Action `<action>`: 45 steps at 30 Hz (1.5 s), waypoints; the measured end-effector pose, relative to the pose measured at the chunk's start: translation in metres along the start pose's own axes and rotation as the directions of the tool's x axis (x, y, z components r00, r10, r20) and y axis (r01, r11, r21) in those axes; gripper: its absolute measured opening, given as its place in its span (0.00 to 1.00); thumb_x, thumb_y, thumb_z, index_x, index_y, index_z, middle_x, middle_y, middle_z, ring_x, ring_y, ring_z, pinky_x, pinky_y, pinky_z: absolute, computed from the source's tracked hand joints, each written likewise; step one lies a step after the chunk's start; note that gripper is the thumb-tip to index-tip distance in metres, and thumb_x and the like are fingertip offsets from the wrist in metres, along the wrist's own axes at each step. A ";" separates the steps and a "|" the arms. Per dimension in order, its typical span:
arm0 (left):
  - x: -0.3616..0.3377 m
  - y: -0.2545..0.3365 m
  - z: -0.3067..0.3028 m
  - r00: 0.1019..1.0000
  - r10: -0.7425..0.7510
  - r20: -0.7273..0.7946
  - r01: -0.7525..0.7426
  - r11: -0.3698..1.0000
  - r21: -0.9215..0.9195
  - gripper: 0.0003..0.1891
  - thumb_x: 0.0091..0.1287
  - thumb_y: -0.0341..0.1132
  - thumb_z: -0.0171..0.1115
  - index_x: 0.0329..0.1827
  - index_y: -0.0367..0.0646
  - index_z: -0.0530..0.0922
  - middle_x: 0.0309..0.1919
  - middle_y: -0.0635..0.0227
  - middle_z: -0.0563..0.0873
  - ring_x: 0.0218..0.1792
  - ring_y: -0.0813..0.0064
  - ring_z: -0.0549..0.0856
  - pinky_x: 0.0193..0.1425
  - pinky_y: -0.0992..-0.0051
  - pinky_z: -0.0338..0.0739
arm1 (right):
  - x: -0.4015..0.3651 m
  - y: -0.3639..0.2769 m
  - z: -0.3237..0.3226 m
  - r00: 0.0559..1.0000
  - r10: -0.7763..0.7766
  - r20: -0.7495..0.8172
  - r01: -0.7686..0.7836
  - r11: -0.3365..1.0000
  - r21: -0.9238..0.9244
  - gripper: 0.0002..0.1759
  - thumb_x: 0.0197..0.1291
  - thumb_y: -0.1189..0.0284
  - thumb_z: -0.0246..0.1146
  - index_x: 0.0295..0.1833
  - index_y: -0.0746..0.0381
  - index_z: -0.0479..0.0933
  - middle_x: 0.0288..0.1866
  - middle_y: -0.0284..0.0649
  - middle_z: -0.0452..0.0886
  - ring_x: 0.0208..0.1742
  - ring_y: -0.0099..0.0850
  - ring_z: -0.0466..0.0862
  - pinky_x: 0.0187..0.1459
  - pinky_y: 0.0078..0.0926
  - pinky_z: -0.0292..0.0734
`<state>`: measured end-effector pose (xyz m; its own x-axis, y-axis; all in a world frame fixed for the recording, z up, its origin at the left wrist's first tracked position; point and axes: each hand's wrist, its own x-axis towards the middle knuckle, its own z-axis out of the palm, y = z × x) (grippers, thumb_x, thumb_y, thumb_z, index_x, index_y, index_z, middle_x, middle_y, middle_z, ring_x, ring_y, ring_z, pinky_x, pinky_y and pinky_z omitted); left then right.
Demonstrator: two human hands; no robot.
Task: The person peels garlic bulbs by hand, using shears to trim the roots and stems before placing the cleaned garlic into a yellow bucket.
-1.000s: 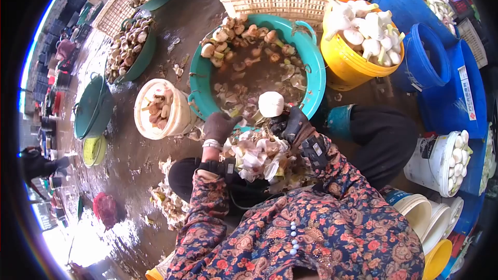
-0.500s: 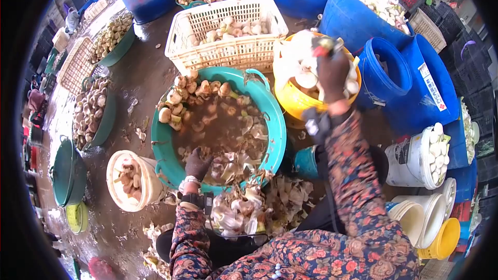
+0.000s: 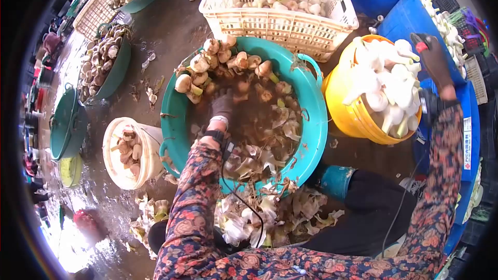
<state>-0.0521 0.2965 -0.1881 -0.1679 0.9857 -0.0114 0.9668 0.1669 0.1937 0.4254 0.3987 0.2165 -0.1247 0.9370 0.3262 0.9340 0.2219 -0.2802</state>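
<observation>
My left hand (image 3: 222, 105), in a dark glove, reaches over the murky water in the green tub (image 3: 311, 148), fingers stretched toward the garlic bulbs (image 3: 199, 63) heaped along its far side. Wet peeled skins (image 3: 254, 162) float at the near side. My right hand (image 3: 434, 62), also gloved, is out past the right side of a yellow bucket (image 3: 345, 93) filled with white garlic (image 3: 386, 80). Its fingers are curled around something dark with a red part, which I cannot make out.
A cream plastic crate (image 3: 275, 28) of garlic stands behind the tub. Left of the tub sits a white bucket (image 3: 111, 150) with bulbs inside. Discarded skins (image 3: 236, 218) pile up before my legs. Large blue bins (image 3: 410, 18) line the right, and green basins (image 3: 122, 67) the left.
My right hand has moved from over the yellow bucket to beyond its right side. My left hand has reached farther into the tub toward the bulbs. The view has shifted.
</observation>
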 end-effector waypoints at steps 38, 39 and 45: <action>-0.280 0.106 -0.257 0.854 0.169 -0.491 -0.431 0.760 -0.487 0.32 0.44 0.37 0.74 0.54 0.39 0.73 0.45 0.59 0.81 0.48 0.62 0.80 0.53 0.71 0.73 | -0.321 -0.228 0.130 0.556 -0.357 0.750 -0.821 -0.100 0.561 0.20 0.69 0.58 0.46 0.52 0.64 0.71 0.38 0.37 0.79 0.35 0.24 0.78 0.35 0.19 0.74; -0.281 0.102 -0.255 0.856 0.169 -0.489 -0.428 0.763 -0.485 0.32 0.44 0.37 0.74 0.54 0.39 0.73 0.45 0.59 0.81 0.48 0.62 0.80 0.53 0.71 0.73 | -0.322 -0.221 0.145 0.555 -0.360 0.750 -0.823 -0.102 0.559 0.20 0.69 0.58 0.46 0.52 0.64 0.71 0.38 0.37 0.79 0.35 0.24 0.78 0.35 0.19 0.74; -0.299 0.099 -0.241 0.960 0.260 -0.100 -0.253 0.660 -0.707 0.13 0.54 0.30 0.67 0.44 0.43 0.82 0.30 0.62 0.85 0.31 0.71 0.84 0.37 0.75 0.76 | -0.332 -0.209 0.181 0.544 -0.292 0.787 -0.796 0.117 0.593 0.13 0.60 0.63 0.60 0.35 0.63 0.78 0.25 0.30 0.76 0.24 0.19 0.73 0.24 0.19 0.65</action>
<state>0.0477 0.0130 0.0711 0.0709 0.9879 0.1379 0.5443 -0.1542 0.8246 0.2112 0.0907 0.0031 -0.6040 0.6569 -0.4514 0.0099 -0.5601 -0.8284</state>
